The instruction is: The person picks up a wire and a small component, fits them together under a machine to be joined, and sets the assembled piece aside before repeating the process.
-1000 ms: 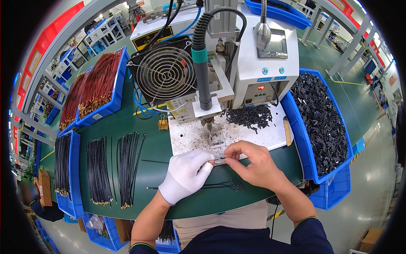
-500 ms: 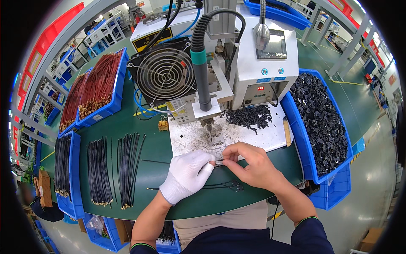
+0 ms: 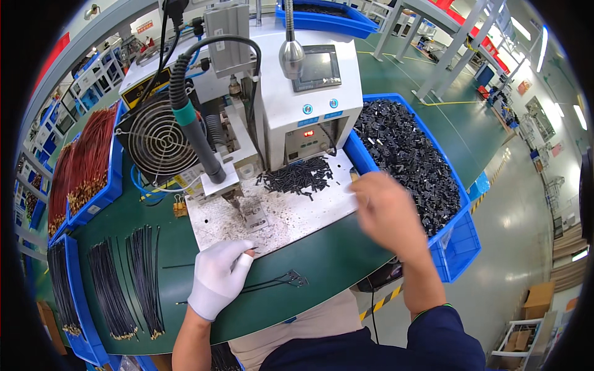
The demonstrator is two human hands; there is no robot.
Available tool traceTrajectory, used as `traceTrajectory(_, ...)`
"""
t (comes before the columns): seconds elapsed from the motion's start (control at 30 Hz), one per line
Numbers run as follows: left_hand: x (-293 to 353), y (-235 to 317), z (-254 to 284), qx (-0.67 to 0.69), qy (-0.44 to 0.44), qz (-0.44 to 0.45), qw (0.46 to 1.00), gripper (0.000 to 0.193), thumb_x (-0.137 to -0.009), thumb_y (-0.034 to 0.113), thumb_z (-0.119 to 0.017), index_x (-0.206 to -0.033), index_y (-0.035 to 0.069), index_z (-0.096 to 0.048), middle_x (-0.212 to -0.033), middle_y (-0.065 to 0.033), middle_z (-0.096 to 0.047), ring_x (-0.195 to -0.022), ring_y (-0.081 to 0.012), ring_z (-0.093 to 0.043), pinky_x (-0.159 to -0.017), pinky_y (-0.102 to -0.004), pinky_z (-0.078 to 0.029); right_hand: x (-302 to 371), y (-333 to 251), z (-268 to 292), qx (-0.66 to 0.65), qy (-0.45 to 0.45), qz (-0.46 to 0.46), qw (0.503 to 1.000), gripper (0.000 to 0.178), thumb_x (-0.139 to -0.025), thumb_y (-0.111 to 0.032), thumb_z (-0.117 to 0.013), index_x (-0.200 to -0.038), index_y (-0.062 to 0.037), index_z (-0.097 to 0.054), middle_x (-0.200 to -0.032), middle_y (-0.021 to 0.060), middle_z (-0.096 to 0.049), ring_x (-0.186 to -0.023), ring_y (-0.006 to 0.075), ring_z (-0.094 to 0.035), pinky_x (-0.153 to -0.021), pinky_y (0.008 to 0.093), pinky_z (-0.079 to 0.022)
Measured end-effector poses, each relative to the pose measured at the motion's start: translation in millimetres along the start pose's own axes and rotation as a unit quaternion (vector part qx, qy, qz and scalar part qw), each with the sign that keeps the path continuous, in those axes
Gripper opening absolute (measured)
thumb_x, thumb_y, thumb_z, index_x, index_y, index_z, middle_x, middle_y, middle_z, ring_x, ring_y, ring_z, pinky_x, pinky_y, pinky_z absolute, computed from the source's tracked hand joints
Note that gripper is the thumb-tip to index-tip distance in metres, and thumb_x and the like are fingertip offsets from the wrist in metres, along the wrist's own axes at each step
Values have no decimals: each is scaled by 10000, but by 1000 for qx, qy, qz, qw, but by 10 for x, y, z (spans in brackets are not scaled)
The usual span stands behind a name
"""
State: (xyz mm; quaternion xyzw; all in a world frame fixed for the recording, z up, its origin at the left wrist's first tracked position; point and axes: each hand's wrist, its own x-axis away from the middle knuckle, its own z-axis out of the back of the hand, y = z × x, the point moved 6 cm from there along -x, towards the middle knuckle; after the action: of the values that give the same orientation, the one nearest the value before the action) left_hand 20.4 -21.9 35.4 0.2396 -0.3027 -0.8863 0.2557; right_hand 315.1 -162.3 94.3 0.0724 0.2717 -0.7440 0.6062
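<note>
My left hand (image 3: 218, 275), in a white glove with bare fingertips, is pinched on a thin black cable (image 3: 178, 266) at the front edge of the machine's white base plate. The cable runs out to the left of the glove; its short end barely shows at the thumb. My right hand (image 3: 388, 210), bare and smeared by motion, hovers over the right end of the plate, beside a blue bin (image 3: 408, 106) heaped with small black plastic parts (image 3: 408, 157). Its fingertips are blurred. Right of the glove, a few black cables with flat black ends (image 3: 288, 279) lie on the green table (image 3: 322, 260).
A white machine (image 3: 309, 117) with a fan (image 3: 166, 141) and a press head (image 3: 235, 196) stands ahead. Short black sleeves (image 3: 300, 176) lie piled on its plate. Bundles of black cables (image 3: 111, 287) lie at left, near blue bins (image 3: 77, 297) of black and red cables (image 3: 93, 154).
My right hand has let go of the cable by the glove and swung right toward the bin of black parts. The left hand keeps its pinch. The whole view has turned rightward.
</note>
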Motion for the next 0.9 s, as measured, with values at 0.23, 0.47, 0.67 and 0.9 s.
traceTrajectory(0.23,-43,-21,-53,17,14,41,999,166,-1015,113,-793,-1161,43,-831,-880,-175,-772,-758,-378,-739,-722,-472,-582,220,1114,419,177,-129,-103,970,169,-925,-67,-776,-1061,-32,-870,-1056,140,-771,-1113,372,-716,-995,508,-619)
traceTrajectory(0.47,-54,12,-47,19,19,-7,1000,178,-1015,109,-786,-1177,52,-831,-906,-193,-787,-800,-394,-763,-744,-480,-596,155,1183,379,116,-19,-54,992,179,-1007,-73,-757,-1133,18,-846,-1014,128,-798,-1000,295,-764,-911,431,-625)
traceTrajectory(0.67,-70,-82,-40,5,15,46,999,158,-1026,142,-776,-1148,61,-835,-929,-175,-805,-801,-399,-769,-735,-493,-601,206,768,120,-305,-7,-209,929,222,-1094,-59,-734,-1263,50,-826,-904,29,-785,-796,71,-694,-714,267,-566)
traceTrajectory(0.9,-155,-134,58,-6,52,10,999,166,-998,97,-750,-1117,31,-846,-878,-180,-793,-715,-334,-759,-689,-414,-592,18,-136,-859,-403,-140,-113,897,244,-1046,-63,-796,-1257,59,-817,-1103,152,-872,-976,185,-826,-904,343,-658)
